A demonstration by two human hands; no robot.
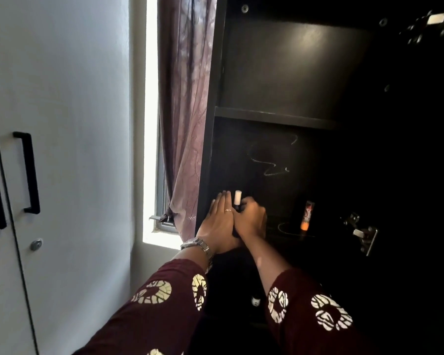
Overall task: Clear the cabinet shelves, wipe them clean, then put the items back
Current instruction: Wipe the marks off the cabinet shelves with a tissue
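Note:
Both my hands reach into the open black cabinet [287,73] at its lower shelf [292,233]. My right hand [250,217] grips a dark bottle with a white cap [237,197], standing at the shelf's left end. My left hand [219,221] lies flat with straight fingers against the bottle's left side. An orange spray can [307,216] stands upright on the same shelf, to the right of my hands. The upper shelf [274,116] shows nothing on it. Pale smear marks [269,162] streak the back panel above my hands.
The cabinet's left wall [210,111] is close beside my left hand. A metal hinge [361,233] sticks out at the right. A purple curtain [185,111] hangs over a window left of the cabinet. A white wardrobe with black handles [27,172] fills the left.

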